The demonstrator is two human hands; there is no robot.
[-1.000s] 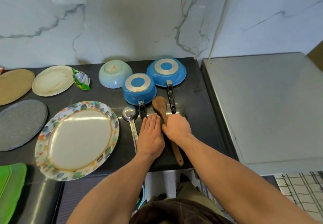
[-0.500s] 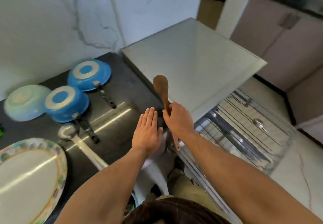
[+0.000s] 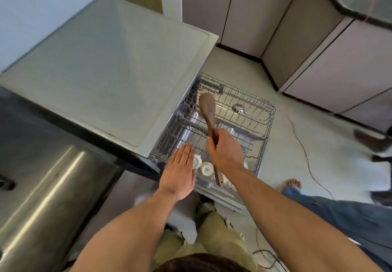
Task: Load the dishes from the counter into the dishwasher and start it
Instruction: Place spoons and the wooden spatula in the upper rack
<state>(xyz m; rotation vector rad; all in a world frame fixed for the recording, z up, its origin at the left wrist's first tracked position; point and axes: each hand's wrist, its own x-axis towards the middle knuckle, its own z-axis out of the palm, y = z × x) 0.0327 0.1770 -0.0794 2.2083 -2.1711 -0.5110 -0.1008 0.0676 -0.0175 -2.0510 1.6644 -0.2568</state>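
Head view: a person's two bare hands over a pulled-out dishwasher rack (image 3: 266, 123).
Right fingers (image 3: 211, 146): curled round the handle of a wooden spoon (image 3: 208, 110), gripping it about mid-handle.
Right hand (image 3: 226, 153): raised over the middle of the rack, thumb across the handle.
Wooden spoon: in the air above the rack. Its bowl points to the rack's far edge and its handle end sticks out below the hand toward the near edge.
Left fingers (image 3: 186, 152): straight and pressed together, holding nothing.
Left hand (image 3: 180, 172): palm down over the rack's near left corner, just beside the right hand.
Cups (image 3: 206, 169): white, lying at the rack's near edge, partly hidden by both hands.
Metal utensil (image 3: 238, 108): lying in the rack toward its far right corner.
Rack: grey wire, drawn out over the floor from under the dishwasher top (image 3: 106, 70).
Bench (image 3: 46, 165): dark and glossy, adjoining the left edge of the dishwasher top.
Floor (image 3: 297, 176): pale, with a red cable (image 3: 305, 155) running right of the rack.
Cabinets (image 3: 244, 13): beige doors beyond the rack.
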